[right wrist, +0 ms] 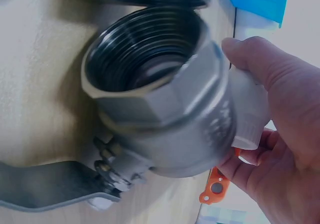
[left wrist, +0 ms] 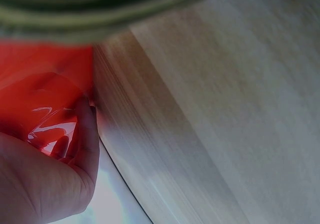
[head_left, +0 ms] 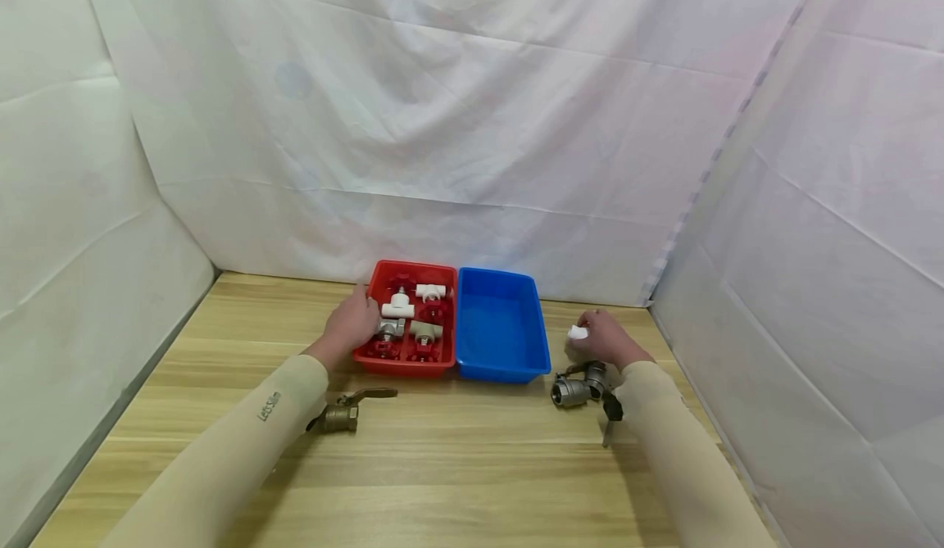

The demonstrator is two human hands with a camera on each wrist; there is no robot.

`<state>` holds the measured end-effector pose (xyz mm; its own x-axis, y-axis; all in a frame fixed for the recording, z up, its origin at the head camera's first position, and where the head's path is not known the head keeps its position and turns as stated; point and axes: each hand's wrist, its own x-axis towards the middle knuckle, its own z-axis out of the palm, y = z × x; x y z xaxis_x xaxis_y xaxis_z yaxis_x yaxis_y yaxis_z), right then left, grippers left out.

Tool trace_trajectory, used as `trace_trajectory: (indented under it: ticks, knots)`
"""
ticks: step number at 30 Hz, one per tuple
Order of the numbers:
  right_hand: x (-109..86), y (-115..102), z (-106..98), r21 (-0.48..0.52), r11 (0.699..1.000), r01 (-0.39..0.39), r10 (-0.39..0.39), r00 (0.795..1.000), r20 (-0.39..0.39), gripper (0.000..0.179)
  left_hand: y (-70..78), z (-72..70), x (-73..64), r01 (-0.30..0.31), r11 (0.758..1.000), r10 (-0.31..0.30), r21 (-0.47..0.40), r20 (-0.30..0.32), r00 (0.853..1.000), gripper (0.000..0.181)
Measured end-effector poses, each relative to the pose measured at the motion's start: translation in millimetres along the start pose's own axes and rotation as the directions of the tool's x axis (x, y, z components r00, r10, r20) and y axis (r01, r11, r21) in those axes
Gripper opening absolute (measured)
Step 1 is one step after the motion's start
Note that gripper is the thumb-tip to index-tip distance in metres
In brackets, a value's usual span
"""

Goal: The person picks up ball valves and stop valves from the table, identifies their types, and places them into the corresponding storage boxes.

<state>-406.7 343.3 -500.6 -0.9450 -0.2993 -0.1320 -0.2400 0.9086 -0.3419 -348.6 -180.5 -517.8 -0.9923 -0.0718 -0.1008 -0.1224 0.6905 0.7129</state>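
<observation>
In right wrist view, white fitting (right wrist: 249, 125) partly hidden behind metal valve (right wrist: 172, 116), lever (right wrist: 50, 183) cut off

"Let's Slim" in dark lettering (head_left: 269, 406), left sleeve (head_left: 229, 458)

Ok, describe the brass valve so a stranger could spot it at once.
On the table, find the red tray. Toward the person and slightly left, the brass valve lies partly hidden by the left sleeve. Its dull gold body sets it apart from the silver valves by the right hand.
</observation>
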Motion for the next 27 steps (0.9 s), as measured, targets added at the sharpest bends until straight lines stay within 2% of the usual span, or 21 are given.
trace_trajectory:
  ticks: [3, 4, 12, 19, 27]
  knots:
    - [-0.2, -5, -2, 0.007, 1.000, 0.004, -0.004, 1.000, -0.005, 0.052, 0.0, -0.4, -0.2, 0.001, 1.000, -0.001, -0.002, -0.007, 1.000, 0.062]
    - [-0.2, -7, -3, 0.012, 1.000, 0.000, 0.000, 1.000, -0.007, 0.052, 7.9, -2.4, -5.6, 0.018, 1.000, -0.018, 0.005, -0.003, 1.000, 0.061]
    - [-0.7, -17, -11, 0.005, 0.999, 0.038, -0.038, 0.999, -0.033, 0.050, 7.9, 0.6, -6.9, 0.024, 0.999, -0.024, 0.021, -0.017, 1.000, 0.061]
    - [-1.9, -27, -18, 0.027, 0.999, 0.030, -0.029, 0.998, -0.057, 0.053, 7.1, 0.9, -4.9, 0.031, 0.999, -0.031, 0.013, -0.014, 0.999, 0.062]
    - [-0.3, -40, -25, 0.029, 0.997, 0.073, -0.070, 0.993, -0.093, 0.052, 5.3, 0.2, -4.7, 0.035, 0.999, -0.035, 0.008, -0.010, 0.999, 0.063]
